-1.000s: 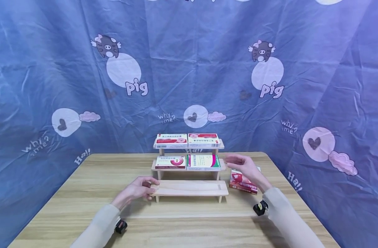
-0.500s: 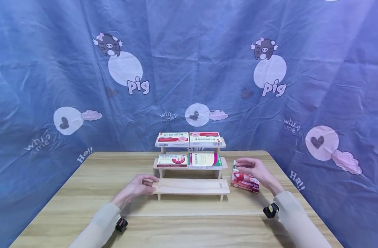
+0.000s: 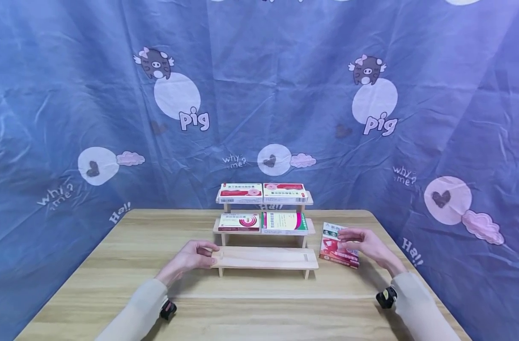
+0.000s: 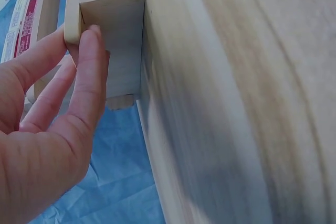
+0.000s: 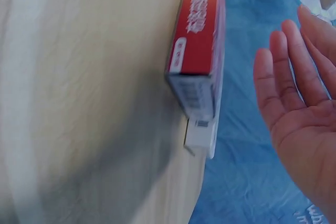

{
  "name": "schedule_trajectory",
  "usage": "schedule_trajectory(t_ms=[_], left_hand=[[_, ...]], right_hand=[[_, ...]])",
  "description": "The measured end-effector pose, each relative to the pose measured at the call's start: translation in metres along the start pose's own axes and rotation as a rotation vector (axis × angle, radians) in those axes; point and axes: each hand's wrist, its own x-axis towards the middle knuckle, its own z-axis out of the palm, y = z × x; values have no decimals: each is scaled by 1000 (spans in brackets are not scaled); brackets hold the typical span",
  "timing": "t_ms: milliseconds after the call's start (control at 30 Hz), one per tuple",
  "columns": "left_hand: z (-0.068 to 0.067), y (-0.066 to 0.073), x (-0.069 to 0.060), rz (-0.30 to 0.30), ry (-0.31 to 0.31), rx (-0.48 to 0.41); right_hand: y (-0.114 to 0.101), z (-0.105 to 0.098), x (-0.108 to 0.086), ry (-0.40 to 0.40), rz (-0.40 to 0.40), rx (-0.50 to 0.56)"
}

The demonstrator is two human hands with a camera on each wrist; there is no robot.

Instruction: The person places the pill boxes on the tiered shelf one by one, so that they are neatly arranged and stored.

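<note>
My left hand (image 3: 191,258) pinches the left end of the lowest tier of a wooden stepped display stand (image 3: 263,258). In the left wrist view, the fingers (image 4: 88,72) meet the edge of its board. On the stand's middle and top tiers lie medicine boxes: a white one with pink rings (image 3: 239,222), a green-and-pink one (image 3: 284,223), and two red-and-white ones (image 3: 241,192). My right hand (image 3: 368,246) is above a red medicine box (image 3: 338,253) on the table. The right wrist view shows its fingers (image 5: 286,66) fairly straight, apart from the red box, holding nothing.
Behind the red box, a white box end (image 5: 200,134) shows in the right wrist view. The wood-grain table (image 3: 259,317) extends in front of the stand. A blue printed cloth (image 3: 259,94) hangs along the back and sides.
My right hand has moved right and toward me, from beside the stand's middle tier to over the red box. The left hand keeps its hold on the stand.
</note>
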Motion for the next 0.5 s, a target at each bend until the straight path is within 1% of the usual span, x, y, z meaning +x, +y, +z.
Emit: schedule_trajectory(t_ms=[133,267,367,500], left_hand=[[0,-3,-1,-32,13,-16],[0,-2,-2,-59,21,-18],[1,0,0,-58,17,-22],[1,2,1,-54,5,-23]], right_hand=[[6,-2,-3,-17,12,-18],[12,-4,-6,-9,30,-50],[15,-7,-9,16,41,-55],[20,-10,-13,11,48,-63]])
